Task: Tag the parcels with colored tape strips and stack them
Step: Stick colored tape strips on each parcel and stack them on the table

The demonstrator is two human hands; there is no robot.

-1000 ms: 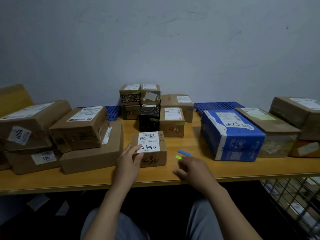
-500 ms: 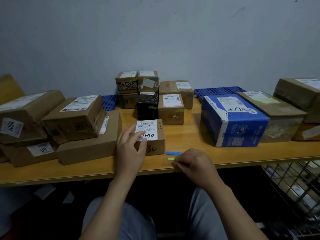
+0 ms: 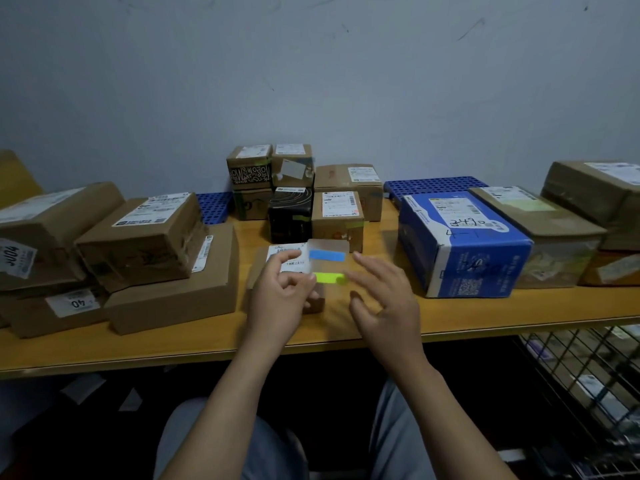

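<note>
**Grip.** The left hand (image 3: 280, 289) is pinching the left edge of a pale backing sheet (image 3: 329, 244) between thumb and curled fingers and is holding it raised. The right hand (image 3: 384, 299) is grasping nothing: its fingers are spread and relaxed. Its fingertips are just off the sheet's free edge, and I cannot tell whether one is touching.

**Location.** Two tape strips are sitting on the sheet, just outboard of the pinch. The blue strip (image 3: 327, 255) is on the far side and the green strip (image 3: 330, 278) on the near side. The small parcel (image 3: 258, 271) with the white label is lying directly beneath the pinch on the table (image 3: 173, 344), largely hidden by the left hand.

**Orientation.** Both strips are lying parallel to each other. Their long axes are running straight out from the pinch toward the right hand, roughly along the table's front edge. Their free ends are pointing at the right fingertips.

**Step in hand (judgement).** The person appears to be peeling one strip off to tag the parcel below.
- The pinch should be staying on bare sheet, clear of the strip ends, so the sheet is not buckling.
- The right hand should be lifting a strip by the corner farthest from the pinch and drawing it back low along its length, to keep it from curling onto itself.
- The strip should be going onto bare cardboard, not over the label's barcode, and should be pressed down from one end to the other.
</note>
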